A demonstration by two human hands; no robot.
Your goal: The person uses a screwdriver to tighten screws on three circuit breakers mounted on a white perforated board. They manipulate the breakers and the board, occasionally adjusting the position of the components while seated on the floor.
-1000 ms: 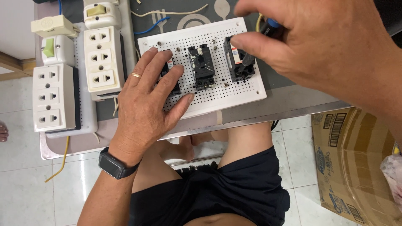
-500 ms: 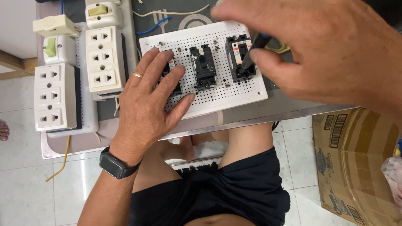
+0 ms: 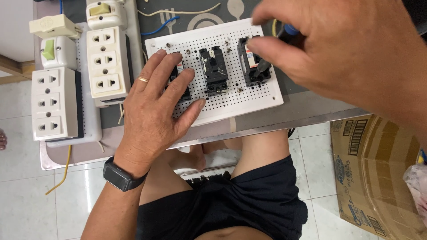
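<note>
Three black breakers sit in a row on the white perforated board (image 3: 213, 106), which lies flat on the desk (image 3: 307, 111) with its long side running left to right in front of the seated person. The right hand (image 3: 338, 49) is up at the far right end of that row, its grip pinched together around a screwdriver (image 3: 284, 38) with a blue and black handle; the shaft slants down and to the left from the fingers, and its tip seems to meet the right breaker (image 3: 253, 62) near that breaker's lower right corner, though the fingers hide part of it. So the breaker lies just below and left of the pinch, with its own long axis running away from the person, across the board. The left hand (image 3: 153, 115) is the one nearer the other end: it lies spread, palm down, on the board's left part, fingers fanned over the left breaker (image 3: 181, 80) and thumb reaching toward the board's near edge, pinching nothing, only pressing. The middle breaker (image 3: 214, 71) stands uncovered between the two hands. Off to the left on the desk are several cream socket blocks (image 3: 106, 60), well apart from the board, and a cardboard box (image 3: 373, 178) stands on the floor at the right.
</note>
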